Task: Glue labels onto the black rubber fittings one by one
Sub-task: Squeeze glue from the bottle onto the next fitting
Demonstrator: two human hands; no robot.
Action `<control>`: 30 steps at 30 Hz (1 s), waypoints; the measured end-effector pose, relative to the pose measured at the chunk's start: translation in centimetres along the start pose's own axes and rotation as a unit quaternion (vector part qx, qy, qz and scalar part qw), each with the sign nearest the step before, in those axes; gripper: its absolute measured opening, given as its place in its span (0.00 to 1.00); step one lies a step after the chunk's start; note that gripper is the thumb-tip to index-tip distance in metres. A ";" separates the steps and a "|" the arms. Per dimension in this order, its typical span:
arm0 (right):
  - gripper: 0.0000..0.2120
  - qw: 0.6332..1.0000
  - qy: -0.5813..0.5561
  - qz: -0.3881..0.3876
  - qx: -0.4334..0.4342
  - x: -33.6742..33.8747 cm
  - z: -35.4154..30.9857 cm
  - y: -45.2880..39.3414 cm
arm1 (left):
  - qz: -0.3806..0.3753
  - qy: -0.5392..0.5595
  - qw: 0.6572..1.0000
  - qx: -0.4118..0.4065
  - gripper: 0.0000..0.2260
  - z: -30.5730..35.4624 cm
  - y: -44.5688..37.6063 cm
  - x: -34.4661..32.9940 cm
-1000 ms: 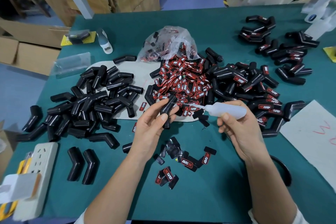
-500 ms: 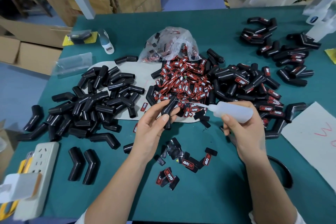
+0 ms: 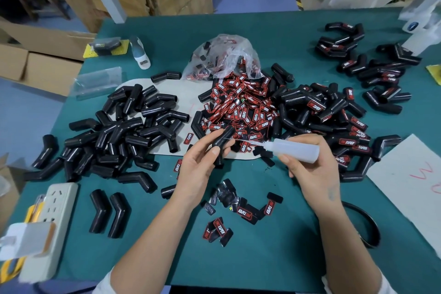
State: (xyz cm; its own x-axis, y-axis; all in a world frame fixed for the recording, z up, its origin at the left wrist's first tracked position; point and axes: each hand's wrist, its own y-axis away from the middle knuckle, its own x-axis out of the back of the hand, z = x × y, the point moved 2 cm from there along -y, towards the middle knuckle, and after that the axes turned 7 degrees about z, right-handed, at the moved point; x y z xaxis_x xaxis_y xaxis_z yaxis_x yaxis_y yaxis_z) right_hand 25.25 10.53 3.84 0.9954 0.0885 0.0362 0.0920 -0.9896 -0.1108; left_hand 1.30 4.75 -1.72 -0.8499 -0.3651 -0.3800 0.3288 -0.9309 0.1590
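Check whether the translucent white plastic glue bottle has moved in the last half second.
Yes. The translucent glue bottle has shifted left, away from the white paper sheet, its needle tip now at the black rubber fitting in the left hand.

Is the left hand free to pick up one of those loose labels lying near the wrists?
Probably not yet: the left hand grips a black fitting, while the right hand holds the glue bottle. The loose labels lie uncovered close below.

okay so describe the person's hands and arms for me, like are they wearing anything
Both hands, the left hand and the right hand, are bare: no gloves or rings are visible. The forearms are uncovered, with white sleeves showing only at the bottom edge.
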 end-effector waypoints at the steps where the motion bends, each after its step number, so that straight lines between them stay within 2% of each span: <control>1: 0.12 1.000 0.003 -0.001 0.007 0.0 0.0 0.1 | -0.005 0.005 1.000 0.002 0.17 0.0 0.1 0.0; 6: 0.13 0.994 0.065 0.029 0.082 0.1 -0.2 0.3 | -0.011 0.009 1.000 -0.011 0.18 0.1 0.0 -0.2; 12: 0.17 0.977 0.115 0.019 0.176 0.4 -0.5 0.6 | -0.007 0.006 0.999 -0.032 0.19 0.4 0.3 -0.5; 20: 0.13 0.964 0.138 0.034 0.223 0.3 0.2 1.3 | -0.008 0.032 0.998 -0.050 0.19 0.1 0.2 0.0; 30: 0.12 0.963 0.145 0.037 0.224 0.3 -0.3 1.4 | -0.021 0.023 0.999 -0.033 0.18 0.0 0.2 0.2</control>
State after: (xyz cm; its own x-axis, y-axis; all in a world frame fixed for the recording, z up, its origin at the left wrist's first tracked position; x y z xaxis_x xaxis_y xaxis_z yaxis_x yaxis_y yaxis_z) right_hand 25.65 9.13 3.97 0.9567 -0.0808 0.2797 0.0870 -0.8376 -0.5394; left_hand 1.23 4.50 -1.78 -0.8443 -0.3242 -0.4265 0.3208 -0.9436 0.0822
